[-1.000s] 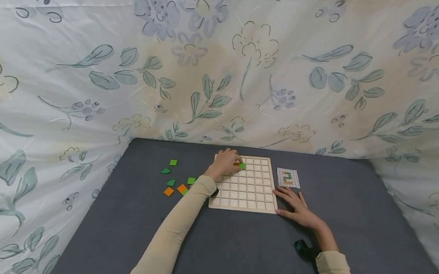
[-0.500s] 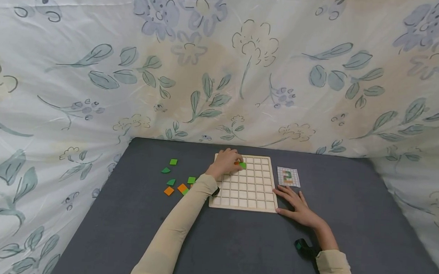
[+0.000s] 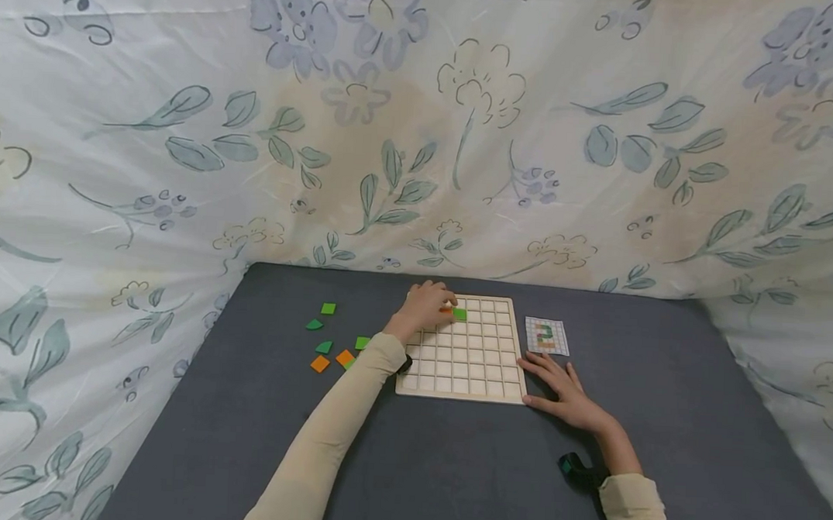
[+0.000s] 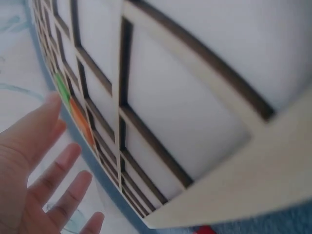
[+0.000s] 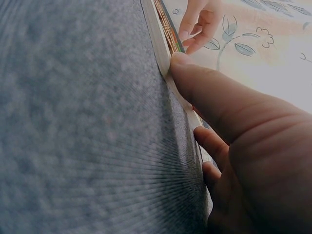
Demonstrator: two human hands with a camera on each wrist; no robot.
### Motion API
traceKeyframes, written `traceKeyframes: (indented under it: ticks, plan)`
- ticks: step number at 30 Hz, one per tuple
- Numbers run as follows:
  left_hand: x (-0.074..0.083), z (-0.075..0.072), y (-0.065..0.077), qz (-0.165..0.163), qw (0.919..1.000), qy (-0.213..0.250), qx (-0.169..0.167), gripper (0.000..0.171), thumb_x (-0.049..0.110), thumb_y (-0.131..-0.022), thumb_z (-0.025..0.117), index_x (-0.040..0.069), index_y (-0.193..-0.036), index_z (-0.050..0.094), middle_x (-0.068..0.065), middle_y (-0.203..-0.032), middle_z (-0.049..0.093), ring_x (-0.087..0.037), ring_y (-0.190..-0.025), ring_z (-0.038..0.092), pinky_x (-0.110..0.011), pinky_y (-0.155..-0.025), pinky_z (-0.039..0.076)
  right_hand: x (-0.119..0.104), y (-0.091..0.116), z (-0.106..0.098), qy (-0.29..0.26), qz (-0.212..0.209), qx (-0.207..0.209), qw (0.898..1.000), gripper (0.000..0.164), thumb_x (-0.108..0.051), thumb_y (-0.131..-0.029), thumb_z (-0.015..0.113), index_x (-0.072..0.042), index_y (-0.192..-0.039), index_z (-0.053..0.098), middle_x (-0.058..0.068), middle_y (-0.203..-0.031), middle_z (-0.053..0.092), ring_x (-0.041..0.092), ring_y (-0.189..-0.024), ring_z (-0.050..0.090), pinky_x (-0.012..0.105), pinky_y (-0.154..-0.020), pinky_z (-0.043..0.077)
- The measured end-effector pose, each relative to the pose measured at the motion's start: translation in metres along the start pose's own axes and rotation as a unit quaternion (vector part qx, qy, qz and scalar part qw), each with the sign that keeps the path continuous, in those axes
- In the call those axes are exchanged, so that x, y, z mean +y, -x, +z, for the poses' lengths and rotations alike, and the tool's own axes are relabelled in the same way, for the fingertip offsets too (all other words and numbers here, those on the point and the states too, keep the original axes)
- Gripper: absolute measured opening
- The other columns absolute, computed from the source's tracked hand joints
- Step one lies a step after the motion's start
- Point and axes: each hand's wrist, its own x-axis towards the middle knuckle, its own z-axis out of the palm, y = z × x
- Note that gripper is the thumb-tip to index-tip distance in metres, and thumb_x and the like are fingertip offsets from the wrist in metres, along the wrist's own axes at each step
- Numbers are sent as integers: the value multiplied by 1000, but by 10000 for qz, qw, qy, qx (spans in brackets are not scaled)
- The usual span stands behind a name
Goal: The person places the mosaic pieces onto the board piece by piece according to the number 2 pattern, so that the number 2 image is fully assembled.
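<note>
A pale wooden grid board (image 3: 470, 371) lies on the dark table. A green square tile (image 3: 459, 315) and an orange tile (image 3: 446, 310) sit side by side in its far row; the left wrist view shows the green tile (image 4: 63, 87) and orange tile (image 4: 81, 121) too. My left hand (image 3: 424, 307) is over the board's far left corner, fingertips right at these tiles, the other fingers loosely spread. At the board's right edge rests my right hand (image 3: 567, 394), fingers spread and thumb on the near right corner, as the right wrist view shows that thumb (image 5: 209, 90) at the rim.
Left of the board lie loose tiles: a green square (image 3: 328, 309), dark green rounded pieces (image 3: 314, 324), an orange square (image 3: 320, 363) and several more, partly behind the left sleeve (image 3: 340, 412). A pattern card (image 3: 546, 337) lies to the right. Floral cloth (image 3: 392, 174) hangs behind.
My left hand has shifted slightly left, so more of the green tile in the board shows. My right hand stays at the board's edge.
</note>
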Motion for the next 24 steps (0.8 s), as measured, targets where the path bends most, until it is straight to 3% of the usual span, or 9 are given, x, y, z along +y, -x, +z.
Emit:
traceKeyframes:
  ticks: [5, 24]
  plan:
    - [-4, -2, 4, -59, 9999, 148, 65, 34, 37, -86, 64, 22, -116, 65, 0, -113, 57, -22, -102, 49, -43, -91, 39, -1, 1, 0, -39, 10, -17, 10000, 64, -21, -86, 65, -8, -142, 37, 23, -148, 24, 50, -136, 6, 69, -99, -11]
    - [-32, -13, 25, -455, 9989, -102, 32, 32, 39, -86, 64, 26, -114, 65, 1, -114, 55, -22, -106, 47, -47, -98, 35, -2, 0, -1, -23, 83, -44, 10000, 63, -24, -87, 65, -8, -142, 38, 21, -149, 23, 49, -136, 5, 69, -100, -11]
